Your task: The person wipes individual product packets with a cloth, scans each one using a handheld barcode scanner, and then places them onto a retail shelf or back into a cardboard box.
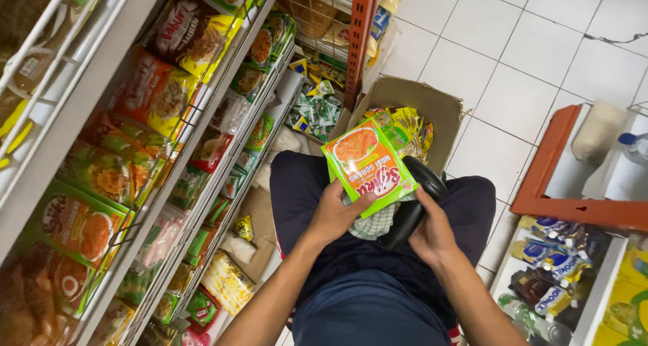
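Green flat foil seasoning sachets (368, 165), long axis tilted up-left, sit above the lap: left hand (335, 214) fingers clamp their lower-left corner; right hand (430, 232), lower right, grips a black handheld device (413, 204).

The green seasoning sachet (368, 165), a flat rectangular packet with an orange panel picturing fried rice and a red label band, is held tilted, face up, above the lap, overlapping a checked cloth (372, 223) and a black rounded object (413, 207) beneath it.
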